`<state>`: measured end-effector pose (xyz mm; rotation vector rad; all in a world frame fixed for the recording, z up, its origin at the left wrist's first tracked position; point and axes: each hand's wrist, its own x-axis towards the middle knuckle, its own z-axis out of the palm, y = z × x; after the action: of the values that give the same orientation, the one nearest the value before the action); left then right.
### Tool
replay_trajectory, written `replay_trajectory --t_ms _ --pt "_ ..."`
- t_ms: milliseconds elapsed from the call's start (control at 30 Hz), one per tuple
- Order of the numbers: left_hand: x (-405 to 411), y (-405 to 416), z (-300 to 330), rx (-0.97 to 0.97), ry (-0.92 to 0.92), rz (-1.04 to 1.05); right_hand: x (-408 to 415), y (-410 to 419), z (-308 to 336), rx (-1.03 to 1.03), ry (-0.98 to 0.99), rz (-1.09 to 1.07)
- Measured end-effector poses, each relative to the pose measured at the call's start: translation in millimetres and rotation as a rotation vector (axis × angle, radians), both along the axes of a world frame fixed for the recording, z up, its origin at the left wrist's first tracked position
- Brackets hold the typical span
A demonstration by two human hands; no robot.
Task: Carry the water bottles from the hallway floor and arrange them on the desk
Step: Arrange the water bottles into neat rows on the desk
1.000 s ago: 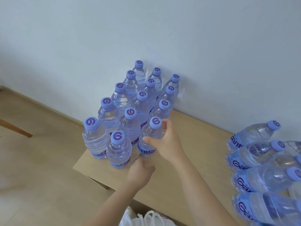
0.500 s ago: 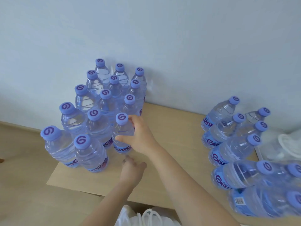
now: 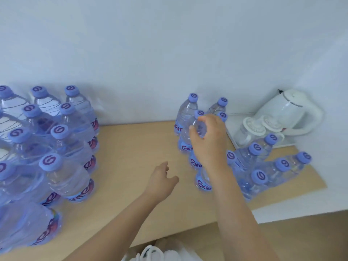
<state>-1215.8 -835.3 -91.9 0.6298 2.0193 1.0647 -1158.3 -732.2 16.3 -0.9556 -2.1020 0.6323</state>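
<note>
Right hand [image 3: 208, 137] curls round the shoulder of one upright water bottle [image 3: 195, 129] in the right-hand cluster on the desk [image 3: 135, 147], near the wall; left hand [image 3: 160, 178] hovers loose-fingered over bare desk, holding nothing. I judge these full, so weighty for their size, with thin walls that dent under a squeeze (film looks slick). I'd take hold at the ribbed shoulder under the cap [image 3: 199, 113], not the label.

Two bare, sleeveless forearms [image 3: 116, 221]
</note>
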Motion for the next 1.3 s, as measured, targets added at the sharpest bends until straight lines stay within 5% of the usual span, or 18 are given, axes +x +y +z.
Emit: replay_trajectory --t_ms 233,633,833,1033,1300 --pt "15 37 10 0.072 -0.022 -0.104 22 60 -4 -0.187 -0.595 -0.120" --pt "-20 14 10 0.152 0.061 -0.121 11 38 42 0.015 -0.286 -0.023" --pt "-30 -26 22 0.360 -0.105 0.090 -17 15 52 -0.389 0.152 0.120" --pt "-37 -66 32 0.375 -0.307 0.068 -49 -7 18 -0.549 -0.097 0.283" --pt "-32 -111 17 0.339 -0.183 0.335 -67 -51 14 -0.668 -0.106 0.557"
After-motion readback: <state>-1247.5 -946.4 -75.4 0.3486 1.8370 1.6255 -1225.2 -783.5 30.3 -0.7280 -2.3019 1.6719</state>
